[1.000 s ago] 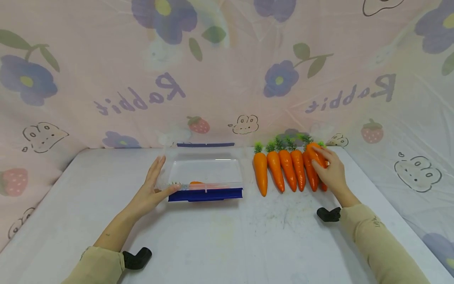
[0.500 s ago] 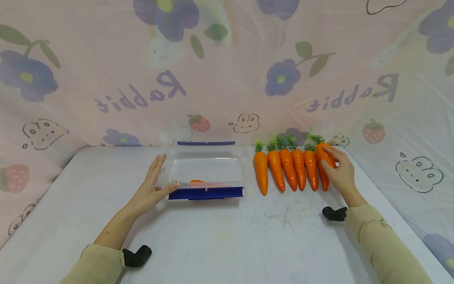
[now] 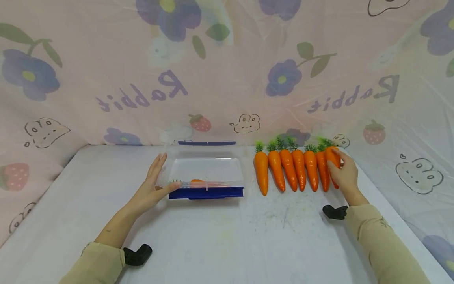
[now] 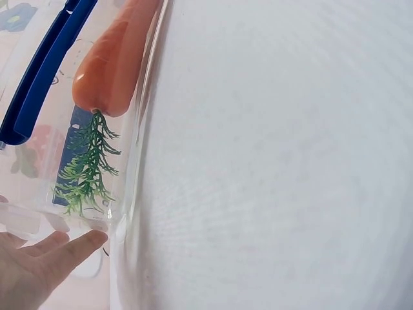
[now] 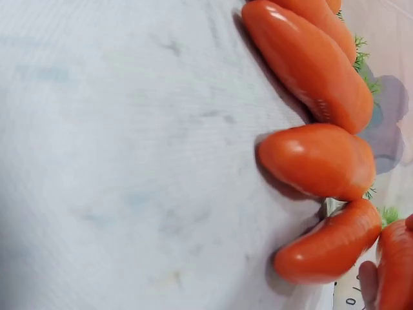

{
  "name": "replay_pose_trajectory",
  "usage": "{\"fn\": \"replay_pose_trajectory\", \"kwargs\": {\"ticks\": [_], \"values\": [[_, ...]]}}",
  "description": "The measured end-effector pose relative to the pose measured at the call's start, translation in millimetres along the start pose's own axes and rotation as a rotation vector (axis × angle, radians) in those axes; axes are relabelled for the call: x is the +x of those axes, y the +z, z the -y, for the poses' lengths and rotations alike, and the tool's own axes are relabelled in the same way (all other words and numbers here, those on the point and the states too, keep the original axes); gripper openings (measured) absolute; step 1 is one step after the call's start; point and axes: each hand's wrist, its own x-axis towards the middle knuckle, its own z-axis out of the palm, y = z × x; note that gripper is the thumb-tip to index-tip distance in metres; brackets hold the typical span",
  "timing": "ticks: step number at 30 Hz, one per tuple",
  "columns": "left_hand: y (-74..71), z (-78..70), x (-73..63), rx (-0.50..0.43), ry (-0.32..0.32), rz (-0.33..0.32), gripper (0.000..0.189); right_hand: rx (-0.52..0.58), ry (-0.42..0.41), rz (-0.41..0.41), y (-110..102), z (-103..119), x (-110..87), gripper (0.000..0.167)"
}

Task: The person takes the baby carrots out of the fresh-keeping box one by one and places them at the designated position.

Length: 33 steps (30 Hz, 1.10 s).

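My left hand [image 3: 149, 191] rests at the left end of a clear plastic box [image 3: 205, 167] with blue clips, its fingers straight along the side and the thumb at the front corner. Inside the box lies an orange carrot with a feathery green top [image 4: 110, 71], partly hidden by the front wall in the head view. At the right, my right hand [image 3: 344, 171] pinches the rightmost carrot [image 3: 332, 156] near its thick upper end. That carrot [image 5: 395, 265] shows at the edge of the right wrist view with a fingertip [image 5: 368, 282] against it.
Several more carrots [image 3: 288, 169] lie side by side between the box and my right hand, green tops toward the back. A printed cloth [image 3: 227, 79] hangs behind the white table [image 3: 213, 240]. Black wrist mounts [image 3: 138, 255] stick out from both sleeves.
My right hand has shifted rightward from one carrot to the rightmost one. The carrot it held half a second ago now lies free in the row. My left hand stays at the box.
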Motion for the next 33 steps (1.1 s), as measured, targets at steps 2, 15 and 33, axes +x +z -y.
{"fn": "replay_pose_trajectory", "kwargs": {"ticks": [2, 15, 33], "values": [[0.2, 0.0, -0.2, -0.001, 0.001, -0.001, 0.094, -0.026, 0.012, 0.005, -1, 0, 0.7, 0.051], [0.6, 0.4, -0.5, -0.006, -0.001, -0.002, 0.094, -0.069, 0.118, 0.162, -3, -13, 6.5, 0.061], [0.3, -0.5, 0.4, 0.009, -0.012, -0.002, 0.096, -0.060, 0.033, 0.383, -1, -25, 12.0, 0.062]]}}
